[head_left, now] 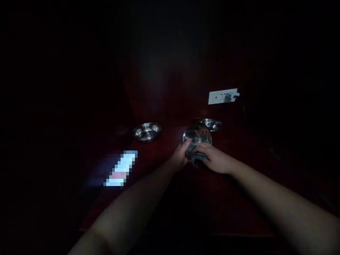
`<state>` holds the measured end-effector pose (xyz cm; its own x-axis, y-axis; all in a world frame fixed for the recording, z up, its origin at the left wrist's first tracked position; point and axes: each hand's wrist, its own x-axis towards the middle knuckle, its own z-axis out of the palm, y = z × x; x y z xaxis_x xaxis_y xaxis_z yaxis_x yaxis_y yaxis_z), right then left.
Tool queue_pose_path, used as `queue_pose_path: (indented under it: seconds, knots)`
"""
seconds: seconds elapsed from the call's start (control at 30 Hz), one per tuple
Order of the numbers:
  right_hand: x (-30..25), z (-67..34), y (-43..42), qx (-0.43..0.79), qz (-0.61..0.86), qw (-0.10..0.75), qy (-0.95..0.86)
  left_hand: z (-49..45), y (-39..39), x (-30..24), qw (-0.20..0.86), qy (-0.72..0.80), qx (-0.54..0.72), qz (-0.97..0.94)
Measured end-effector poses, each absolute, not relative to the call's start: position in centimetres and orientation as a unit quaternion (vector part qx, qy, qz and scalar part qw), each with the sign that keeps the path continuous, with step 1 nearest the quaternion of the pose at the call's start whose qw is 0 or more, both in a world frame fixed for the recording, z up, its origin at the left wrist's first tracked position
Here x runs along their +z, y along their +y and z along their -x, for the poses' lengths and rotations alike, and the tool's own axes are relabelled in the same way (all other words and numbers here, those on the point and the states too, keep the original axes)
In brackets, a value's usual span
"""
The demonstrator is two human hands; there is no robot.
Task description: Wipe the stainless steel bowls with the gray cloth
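In the dim head view a shiny metal bowl [198, 132] is tilted up between my two hands. My left hand [182, 156] grips its left edge, the thumb lying over the near side. My right hand [214, 157] is closed on a dark greenish cloth [198, 156] and presses it against the bowl's lower right part. A loose corner of the cloth hangs below the bowl. The fingertips behind the bowl and under the cloth are hidden.
Another metal bowl [147, 132] sits on the dark red table [170, 198] at left. Behind the held bowl stands a further metal bowl [212, 124]. A pixelated bright screen [122, 169] lies at left. A white socket panel [222, 96] with a plug is on the back wall.
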<state>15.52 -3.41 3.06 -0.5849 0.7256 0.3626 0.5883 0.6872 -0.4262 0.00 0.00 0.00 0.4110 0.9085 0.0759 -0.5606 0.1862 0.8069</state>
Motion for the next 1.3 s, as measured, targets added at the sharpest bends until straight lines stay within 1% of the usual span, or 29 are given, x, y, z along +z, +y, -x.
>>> queue_pose_path:
  seconds: [0.17, 0.27, 0.43, 0.8, 0.9, 0.97, 1.03, 1.1, 1.17, 1.23, 1.3]
  knots:
    - [2.8, -15.8, -2.9, 0.136, 0.368, 0.263, -0.881, -0.6, -0.2, 0.5, 0.723, 0.262, 0.517, -0.376]
    - [2.8, -15.8, -2.8, 0.141, 0.355, 0.276, -0.882, -0.5, -0.3, 0.6, 0.708, 0.252, 0.523, -0.402]
    - [3.1, -15.8, -3.0, 0.149, 0.349, 0.298, -0.876, -0.3, -0.6, 0.8, 0.697, 0.272, 0.491, -0.447]
    - [3.4, -15.7, -3.3, 0.155, 0.351, 0.306, -0.871, -0.2, -0.8, 1.3, 0.716, 0.282, 0.491, -0.408]
    - [3.6, -15.7, -3.3, 0.166, 0.353, 0.325, -0.862, -0.2, -0.8, 1.4, 0.724, 0.290, 0.498, -0.379]
    - [3.7, -16.0, -2.9, 0.194, 0.368, 0.370, -0.831, -0.2, -0.8, 1.6, 0.734, 0.291, 0.500, -0.355]
    - [3.6, -16.5, -2.2, 0.247, 0.398, 0.455, -0.758, -0.2, -0.9, 1.9, 0.744, 0.290, 0.497, -0.339]
    - [3.6, -17.1, -1.2, 0.298, 0.433, 0.592, -0.611, -0.2, -1.0, 2.1, 0.745, 0.293, 0.498, -0.332]
    - [3.7, -17.8, -0.4, 0.344, 0.444, 0.687, -0.461, -0.3, -1.1, 2.2, 0.737, 0.304, 0.506, -0.329]
    - [4.1, -18.7, 0.3, 0.346, 0.444, 0.752, -0.344, -0.3, -1.3, 2.1, 0.726, 0.312, 0.514, -0.334]
    - [4.6, -19.7, 0.7, 0.307, 0.442, 0.798, -0.272, -0.3, -1.4, 2.0, 0.714, 0.319, 0.514, -0.353]
